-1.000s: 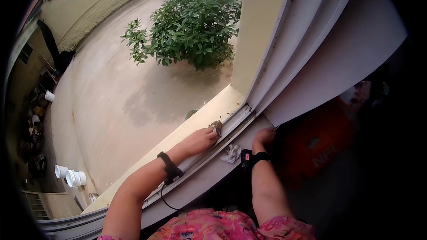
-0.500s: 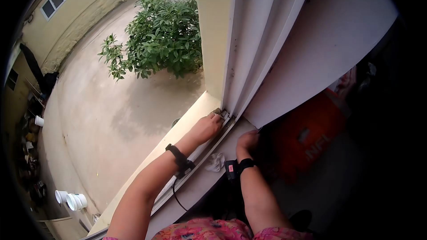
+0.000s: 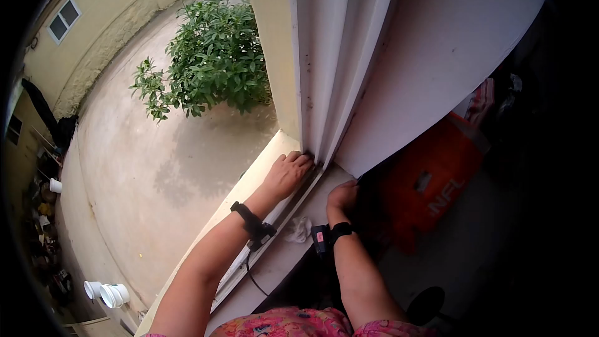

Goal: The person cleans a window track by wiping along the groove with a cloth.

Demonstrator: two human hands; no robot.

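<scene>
My left hand (image 3: 287, 173) is at the lower corner of the window frame (image 3: 321, 87), its fingers bent down into the sliding track (image 3: 296, 196). Whatever lies beneath those fingertips is hidden now; a crumpled greyish cloth showed there a moment earlier. On the inner edge of the sill (image 3: 274, 278), close to the white panel (image 3: 430, 81), rests my right hand (image 3: 342, 197); its fingers are mostly lost in shadow. A crumpled white tissue (image 3: 298, 229) lies on the sill between my forearms. Both wrists wear black straps with small devices.
Outside the opening are a concrete yard (image 3: 125, 175), a leafy bush (image 3: 215, 56) and white buckets (image 3: 115, 295). An orange bag (image 3: 437, 178) with white letters sits in the dark at the right. A cable (image 3: 254, 278) hangs from the left wrist device.
My left hand has turned flatter over the track corner, and the cloth at its fingertips has gone out of sight. My right hand stays at the sill edge. The view has shifted slightly.
</scene>
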